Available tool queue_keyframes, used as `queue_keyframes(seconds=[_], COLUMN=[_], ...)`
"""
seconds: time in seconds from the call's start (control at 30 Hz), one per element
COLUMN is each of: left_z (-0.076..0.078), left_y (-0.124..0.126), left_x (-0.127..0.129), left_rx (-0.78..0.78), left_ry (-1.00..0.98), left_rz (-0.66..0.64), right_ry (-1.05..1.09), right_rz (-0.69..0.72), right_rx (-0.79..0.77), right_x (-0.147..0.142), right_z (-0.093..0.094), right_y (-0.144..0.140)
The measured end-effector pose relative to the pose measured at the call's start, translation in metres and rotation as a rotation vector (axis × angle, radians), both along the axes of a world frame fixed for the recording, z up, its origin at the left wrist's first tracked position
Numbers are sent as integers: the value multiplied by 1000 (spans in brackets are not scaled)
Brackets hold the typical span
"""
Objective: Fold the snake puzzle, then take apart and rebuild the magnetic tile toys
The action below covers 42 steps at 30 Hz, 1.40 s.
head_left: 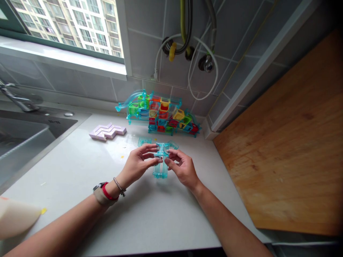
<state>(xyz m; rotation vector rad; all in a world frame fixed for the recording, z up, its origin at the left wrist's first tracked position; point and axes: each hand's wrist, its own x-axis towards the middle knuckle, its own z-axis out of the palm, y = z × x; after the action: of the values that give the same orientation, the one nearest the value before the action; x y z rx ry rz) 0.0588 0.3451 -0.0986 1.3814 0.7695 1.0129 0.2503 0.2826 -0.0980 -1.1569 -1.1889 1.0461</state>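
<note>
I grip a clear teal plastic piece (160,160) between both my hands, just above the white desk (150,214). My left hand (138,162) pinches its left side, my right hand (180,166) its right. It is see-through, with a straight stem and a wider top, possibly two parts joined. Behind it, against the tiled wall, stands a multicoloured block structure (162,114); a pale zigzag piece (107,131) lies to the left.
</note>
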Motion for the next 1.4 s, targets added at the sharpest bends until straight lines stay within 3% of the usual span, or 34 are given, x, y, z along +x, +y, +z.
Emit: queue_keyframes(seconds=[0.7,0.97,1.2,1.4], left_z=[7,4,11,17], left_y=[-8,-7,-9,-9], left_x=[1,0,2,2], left_rx=[7,-8,-62,-90], left_ry=[42,35,25,14], left_rz=[100,76,63,-3], right_ry=[36,74,114,225], right_rz=[86,93,109,39], right_rx=[-63,-80,-96,-158], right_x=[7,6,6,9], right_z=[1,4,3,7], right_y=[2,2,3,3])
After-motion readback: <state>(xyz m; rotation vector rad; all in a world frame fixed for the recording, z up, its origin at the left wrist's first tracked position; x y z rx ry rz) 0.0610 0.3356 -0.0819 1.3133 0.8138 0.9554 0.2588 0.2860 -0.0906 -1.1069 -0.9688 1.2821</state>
